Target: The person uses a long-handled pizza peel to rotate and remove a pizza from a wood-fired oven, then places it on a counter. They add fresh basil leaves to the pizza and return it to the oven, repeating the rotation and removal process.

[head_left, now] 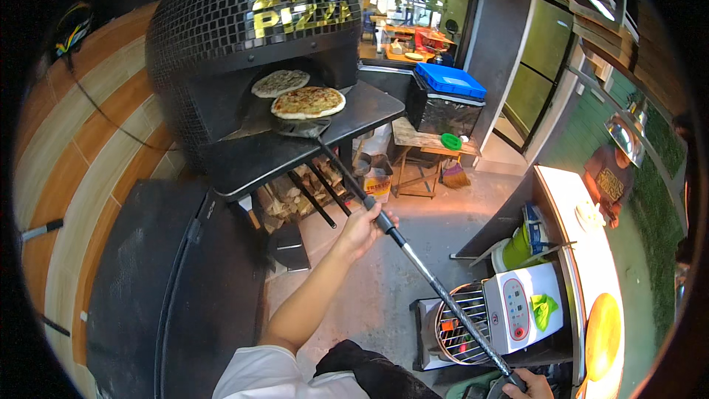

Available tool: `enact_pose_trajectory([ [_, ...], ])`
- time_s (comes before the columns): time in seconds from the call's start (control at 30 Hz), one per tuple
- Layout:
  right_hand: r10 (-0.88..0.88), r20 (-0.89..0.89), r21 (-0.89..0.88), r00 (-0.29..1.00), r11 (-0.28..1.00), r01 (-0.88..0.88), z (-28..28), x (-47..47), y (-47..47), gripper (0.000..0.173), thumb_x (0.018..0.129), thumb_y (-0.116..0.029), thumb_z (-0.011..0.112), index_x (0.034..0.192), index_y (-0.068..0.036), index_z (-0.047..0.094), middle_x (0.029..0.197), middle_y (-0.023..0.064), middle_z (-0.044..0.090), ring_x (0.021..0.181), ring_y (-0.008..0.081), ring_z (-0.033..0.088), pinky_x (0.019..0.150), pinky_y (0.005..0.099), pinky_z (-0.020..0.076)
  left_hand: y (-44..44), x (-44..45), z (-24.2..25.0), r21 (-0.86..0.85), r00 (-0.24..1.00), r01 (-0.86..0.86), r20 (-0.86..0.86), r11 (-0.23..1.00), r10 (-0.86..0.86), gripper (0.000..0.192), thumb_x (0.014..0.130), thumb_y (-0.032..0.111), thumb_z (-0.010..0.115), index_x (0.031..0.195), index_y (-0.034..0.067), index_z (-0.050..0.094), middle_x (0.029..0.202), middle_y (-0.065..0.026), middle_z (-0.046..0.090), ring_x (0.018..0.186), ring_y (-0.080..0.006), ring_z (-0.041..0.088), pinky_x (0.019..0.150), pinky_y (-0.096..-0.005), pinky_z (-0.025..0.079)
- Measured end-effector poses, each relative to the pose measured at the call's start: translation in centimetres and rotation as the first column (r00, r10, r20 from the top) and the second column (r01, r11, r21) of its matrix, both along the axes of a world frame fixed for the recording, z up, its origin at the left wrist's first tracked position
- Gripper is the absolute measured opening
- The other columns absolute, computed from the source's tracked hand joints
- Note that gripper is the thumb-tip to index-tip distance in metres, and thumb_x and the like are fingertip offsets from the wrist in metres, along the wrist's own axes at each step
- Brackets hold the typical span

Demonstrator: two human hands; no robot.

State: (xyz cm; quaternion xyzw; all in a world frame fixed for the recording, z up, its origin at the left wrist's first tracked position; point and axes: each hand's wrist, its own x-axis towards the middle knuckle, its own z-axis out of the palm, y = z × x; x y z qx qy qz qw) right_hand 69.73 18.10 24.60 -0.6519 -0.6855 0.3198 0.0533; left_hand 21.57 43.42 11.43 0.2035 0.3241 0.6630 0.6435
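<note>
My left hand point(365, 229) is closed around the handle of a long pizza peel point(307, 127), near its middle. Down at the lower right, my right hand point(529, 385) grips the handle's end. The peel's round metal head lies at the oven's black ledge point(376, 105). Just above and behind the head, a browned pizza point(308, 103) sits at the oven mouth; whether it touches the peel I cannot tell. A second, paler round flatbread or pizza point(281, 83) lies behind it, farther into the black mosaic-tiled oven point(221, 16).
Firewood point(288, 199) is stacked below the ledge. On the right stand a dough mixer point(520, 310) with a wire guard and a long counter point(576, 221) holding a wooden board point(602, 332). Across the counter is a person point(612, 180). A black cabinet point(221, 288) stands left.
</note>
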Motion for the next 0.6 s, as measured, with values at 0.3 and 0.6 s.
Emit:
enact_pose_trajectory([
  [0.3,-0.394,-0.386,-0.555,0.834,0.822,0.131,0.4,4.0,5.1,0.026,0.105,-0.02,0.061,0.125,-0.004,0.063,0.079,-0.0024,0.055,0.064,0.0076,0.052,0.053,0.0225,0.0425,2.9,2.2,3.1,0.168,0.986,0.03,-0.165,0.985,-0.002,0.02,0.107,0.017,0.057,0.116,0.0,0.052,0.106,-0.0135,0.065,0.104,-0.031,0.072,0.094,-0.0443,0.061],
  [0.6,-0.193,-0.102,0.069,0.976,0.977,0.201,-2.6,4.8,0.0,0.04,0.096,-0.013,0.071,0.133,0.001,0.063,0.1,0.0068,0.066,0.074,0.0136,0.062,0.065,0.0263,0.0522,-0.7,4.6,-1.1,0.016,0.999,-0.043,-0.013,0.999,0.043,0.017,0.106,0.015,0.055,0.112,-0.001,0.053,0.101,-0.0139,0.065,0.098,-0.028,0.072,0.091,-0.0448,0.061],
])
